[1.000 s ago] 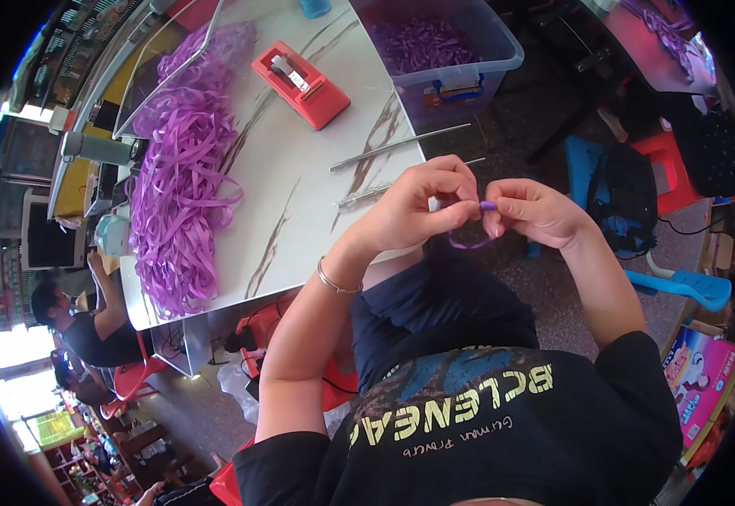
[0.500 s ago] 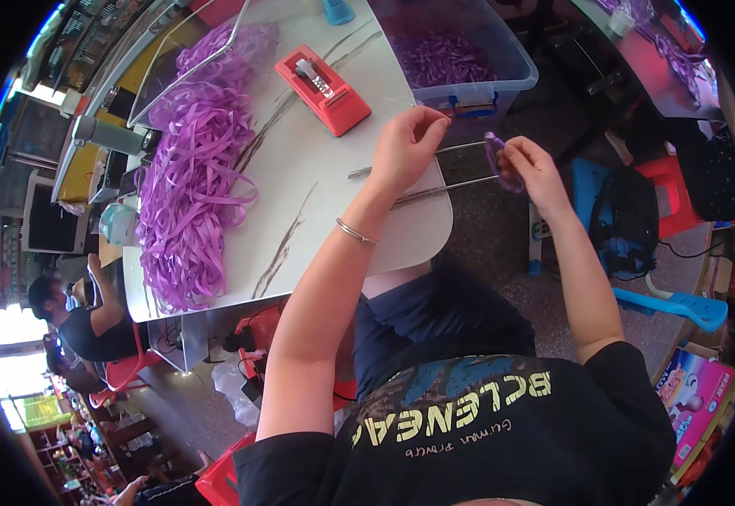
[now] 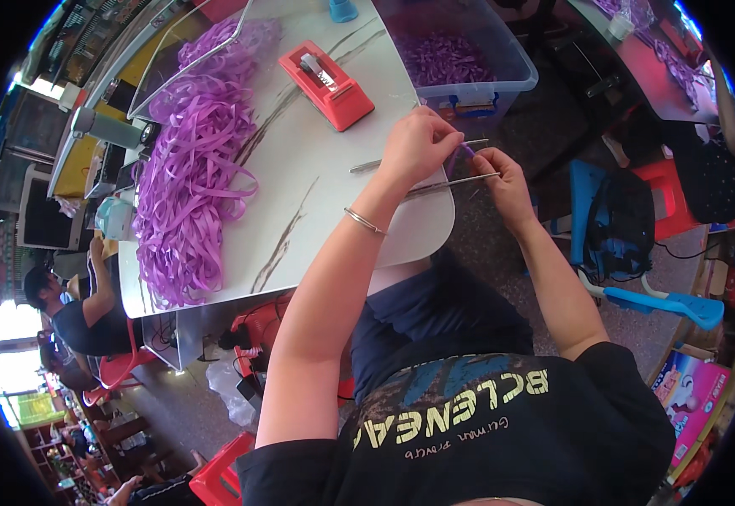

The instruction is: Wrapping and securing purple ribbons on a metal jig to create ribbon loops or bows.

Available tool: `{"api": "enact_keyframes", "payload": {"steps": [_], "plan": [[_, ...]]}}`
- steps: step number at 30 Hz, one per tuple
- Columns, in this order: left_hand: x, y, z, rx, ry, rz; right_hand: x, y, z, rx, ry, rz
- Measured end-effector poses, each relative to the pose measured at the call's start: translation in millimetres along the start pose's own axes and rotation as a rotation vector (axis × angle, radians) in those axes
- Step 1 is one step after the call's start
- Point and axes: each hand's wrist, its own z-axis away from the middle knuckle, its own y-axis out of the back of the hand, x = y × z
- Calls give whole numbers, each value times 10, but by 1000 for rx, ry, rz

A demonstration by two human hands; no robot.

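Note:
My left hand [image 3: 416, 145] and my right hand [image 3: 499, 173] meet over the table's near right corner, pinching a small purple ribbon piece [image 3: 464, 153] between their fingertips. A thin metal rod [image 3: 452, 181] runs under my fingers, and a second rod [image 3: 367, 165] lies on the white table [image 3: 317, 194] just behind my left hand. A silver bracelet [image 3: 362, 221] circles my left wrist.
A big heap of purple ribbon [image 3: 186, 181] covers the table's left side. A red tape dispenser [image 3: 327, 72] sits at the back. A clear bin [image 3: 515, 63] holding purple pieces stands beyond my hands. A blue stool [image 3: 604, 211] is to the right; another person [image 3: 81, 312] sits at left.
Both hands rose from near my lap toward the table edge, then drew closer together over the rods, still working the purple ribbon piece.

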Motion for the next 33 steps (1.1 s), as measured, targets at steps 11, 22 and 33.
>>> {"api": "enact_keyframes", "payload": {"steps": [11, 22, 33], "plan": [[56, 38, -65, -113, 35, -116, -46, 34, 405, -74, -108, -33], [30, 27, -103, -140, 102, -109, -486, 239, 1842, -244, -56, 255], [33, 19, -95, -176, 108, -92, -649, 349, 2339, -340, -109, 291]]}}
